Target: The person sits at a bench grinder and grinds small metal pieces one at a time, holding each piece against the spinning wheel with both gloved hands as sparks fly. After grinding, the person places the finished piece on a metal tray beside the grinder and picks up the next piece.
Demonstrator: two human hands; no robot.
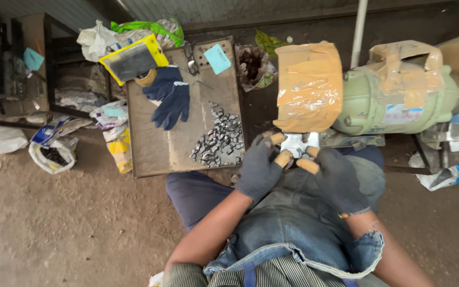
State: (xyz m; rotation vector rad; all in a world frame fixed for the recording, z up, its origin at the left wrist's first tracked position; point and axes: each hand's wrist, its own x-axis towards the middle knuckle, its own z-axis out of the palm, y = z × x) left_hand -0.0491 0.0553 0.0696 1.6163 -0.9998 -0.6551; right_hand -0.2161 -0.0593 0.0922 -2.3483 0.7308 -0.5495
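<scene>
Both my hands wear dark blue gloves with worn fingertips. My left hand [258, 167] and my right hand [338, 178] together grip a small pale metal piece [296, 143] between their fingers. The piece is held right under the tape-wrapped cover [309, 87] of a pale green motor machine [399, 101]. My hands are above my lap, over a denim apron [293, 223].
A flat metal tray [155, 149] to the left carries a heap of small metal pieces [219, 141], a pair of blue gloves [171, 98] and a blue card [218, 58]. Bags and wrappers [54, 154] lie on the dirt floor. A white pole [358, 32] stands behind the machine.
</scene>
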